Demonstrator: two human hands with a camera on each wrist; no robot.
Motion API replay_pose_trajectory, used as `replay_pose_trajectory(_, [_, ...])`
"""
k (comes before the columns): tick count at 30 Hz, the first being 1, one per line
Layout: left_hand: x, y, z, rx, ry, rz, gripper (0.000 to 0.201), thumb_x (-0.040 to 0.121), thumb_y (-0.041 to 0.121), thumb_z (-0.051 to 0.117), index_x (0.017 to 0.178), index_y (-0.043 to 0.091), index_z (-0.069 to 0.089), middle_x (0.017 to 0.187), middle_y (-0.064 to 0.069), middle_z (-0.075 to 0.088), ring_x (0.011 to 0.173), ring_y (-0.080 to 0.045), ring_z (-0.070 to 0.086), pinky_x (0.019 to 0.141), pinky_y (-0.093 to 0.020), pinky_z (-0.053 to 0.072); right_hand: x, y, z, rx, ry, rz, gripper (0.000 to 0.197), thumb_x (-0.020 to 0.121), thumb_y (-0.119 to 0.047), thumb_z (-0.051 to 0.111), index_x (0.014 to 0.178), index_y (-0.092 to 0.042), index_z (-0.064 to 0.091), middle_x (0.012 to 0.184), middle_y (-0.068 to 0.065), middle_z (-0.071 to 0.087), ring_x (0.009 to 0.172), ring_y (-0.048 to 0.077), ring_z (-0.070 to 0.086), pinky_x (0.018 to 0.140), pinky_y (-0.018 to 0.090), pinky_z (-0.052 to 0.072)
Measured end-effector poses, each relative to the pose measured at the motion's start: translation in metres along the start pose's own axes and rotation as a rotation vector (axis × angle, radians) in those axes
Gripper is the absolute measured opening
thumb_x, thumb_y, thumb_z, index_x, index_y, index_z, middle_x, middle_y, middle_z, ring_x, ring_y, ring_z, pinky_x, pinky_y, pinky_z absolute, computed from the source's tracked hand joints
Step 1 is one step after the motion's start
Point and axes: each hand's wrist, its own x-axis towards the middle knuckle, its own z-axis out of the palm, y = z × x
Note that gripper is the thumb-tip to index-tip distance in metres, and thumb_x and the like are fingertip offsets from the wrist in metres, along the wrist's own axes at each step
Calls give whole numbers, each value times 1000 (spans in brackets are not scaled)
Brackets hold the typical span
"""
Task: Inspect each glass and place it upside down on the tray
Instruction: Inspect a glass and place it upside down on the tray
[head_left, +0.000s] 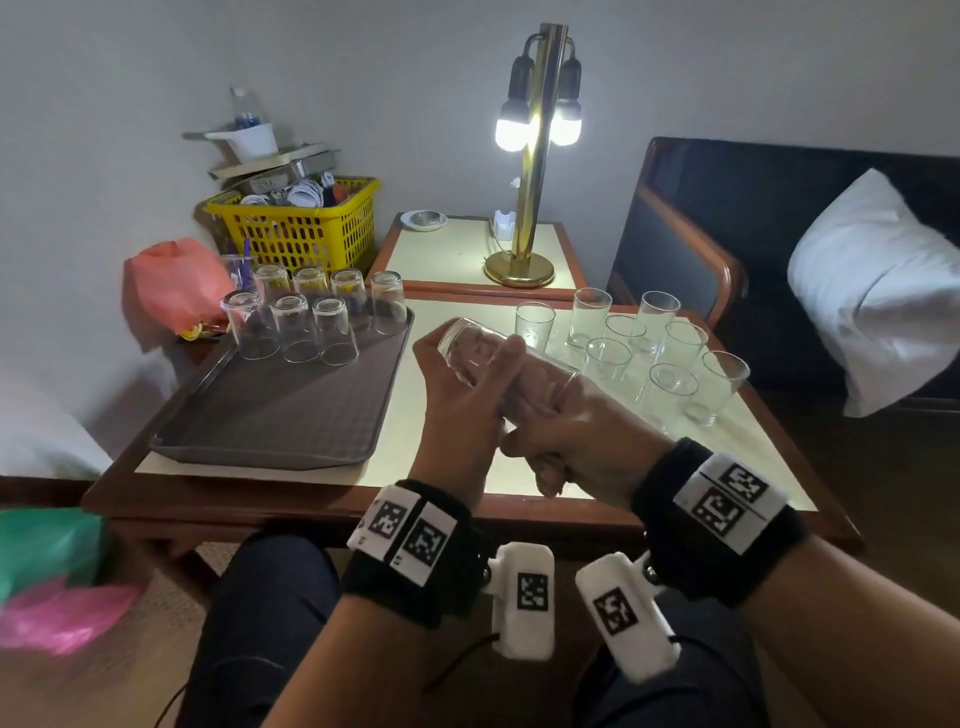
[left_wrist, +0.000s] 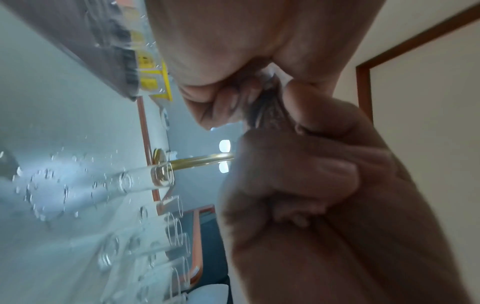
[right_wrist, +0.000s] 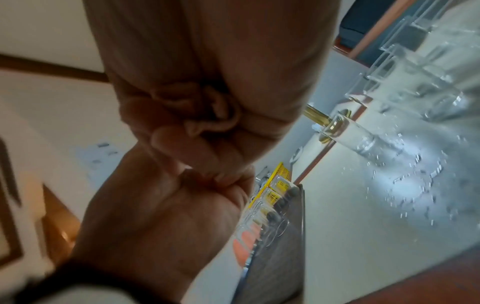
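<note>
At the far left, a bed edge and green and pink bags (head_left: 47, 582) sit blurred by the floor. A pale wall runs behind everything. Against it lie a red plastic bag (head_left: 174, 286) and a yellow basket (head_left: 304, 228) heaped with dishes and a bottle. In front of them a brown tray (head_left: 270, 410) covers the left part of the cream-topped, wood-edged table (head_left: 436, 467); seven upside-down glasses (head_left: 298, 325) stand in two rows at the tray's far end.

Over the table's middle, the left hand (head_left: 457, 395) and the right hand (head_left: 576, 431) together hold one held glass (head_left: 472, 348) on its side, tilted, its base toward the tray. The left fingers curl round its base end; the right fingers wrap the rim end.

Behind, a second small table (head_left: 467, 254) carries an ashtray (head_left: 423, 220) and a lit brass lamp (head_left: 530, 156). On the main table's right stand nine upright glasses (head_left: 654, 348), close together, among water droplets. Farther right, a dark armchair (head_left: 753, 234) holds a white pillow (head_left: 878, 291).
</note>
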Motion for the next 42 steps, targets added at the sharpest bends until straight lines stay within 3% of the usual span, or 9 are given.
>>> replay_pose_trajectory(5, [7, 4, -2, 130, 86, -174, 64, 86, 46, 78, 129, 30, 34, 122, -15, 59, 104, -26, 66, 96, -51, 56, 5, 15, 1, -1165, 81, -361, 72, 87, 7, 56, 146, -33, 50, 145, -3, 57, 101, 17, 71, 77, 26, 62])
replay_pose_trajectory(12, [-3, 4, 7, -53, 31, 41, 53, 86, 29, 75, 126, 24, 41, 110, -8, 57, 92, -20, 68, 78, -36, 57, -5, -9, 0, 145, -91, -28, 57, 85, 22, 59, 119, -23, 67, 83, 30, 53, 39, 14, 47, 39, 26, 51])
replay_pose_trajectory(16, [3, 8, 8, 60, 69, -94, 60, 85, 37, 80, 124, 20, 37, 104, -9, 53, 84, -21, 60, 76, -48, 57, -1, 0, -2, -598, 101, -189, 69, 83, 17, 55, 136, -27, 59, 107, -10, 73, 74, 13, 71, 61, 25, 60])
replay_pose_trajectory(19, [8, 5, 4, 99, 121, -127, 54, 90, 35, 77, 123, 22, 36, 109, -12, 54, 86, -20, 60, 76, -44, 57, 1, 9, 1, -1109, 99, -445, 72, 81, 14, 57, 140, -26, 58, 120, -1, 72, 92, 14, 68, 73, 22, 60])
replay_pose_trajectory(22, [4, 3, 4, 2, 117, -67, 53, 78, 36, 78, 115, 28, 42, 107, -11, 56, 89, -21, 65, 66, -34, 52, 3, 6, 7, -789, 55, -302, 68, 82, 18, 57, 141, -16, 55, 108, 1, 71, 81, 2, 63, 61, 6, 49])
replay_pose_trajectory(26, [-4, -3, 5, -109, 102, 8, 50, 81, 32, 76, 119, 30, 44, 105, -8, 57, 86, -19, 67, 74, -39, 57, -3, -4, 4, 20, -80, 25, 57, 86, 22, 56, 128, -16, 59, 70, 16, 50, 39, 13, 47, 40, 25, 49])
replay_pose_trajectory(30, [4, -5, 0, 69, 63, -90, 53, 92, 37, 75, 131, 29, 39, 112, -11, 56, 99, -35, 64, 89, -56, 53, 1, 6, 2, -541, 39, -108, 66, 87, 17, 53, 133, -29, 56, 100, -25, 72, 71, 8, 69, 60, 24, 60])
replay_pose_trajectory(34, [9, -5, -2, 39, 146, -180, 37, 96, 37, 70, 114, 34, 37, 107, -10, 61, 92, -25, 66, 69, -37, 50, 10, 21, 3, -1229, -15, -177, 65, 87, 0, 52, 145, -29, 51, 143, -1, 59, 104, 22, 71, 79, 33, 62])
replay_pose_trajectory(42, [5, -6, 4, -52, 134, -33, 42, 85, 37, 75, 112, 30, 44, 104, -8, 55, 88, -20, 63, 77, -46, 57, 0, -2, 3, -98, -67, 26, 64, 87, 18, 57, 137, -23, 56, 78, 10, 64, 43, 19, 55, 45, 27, 55])
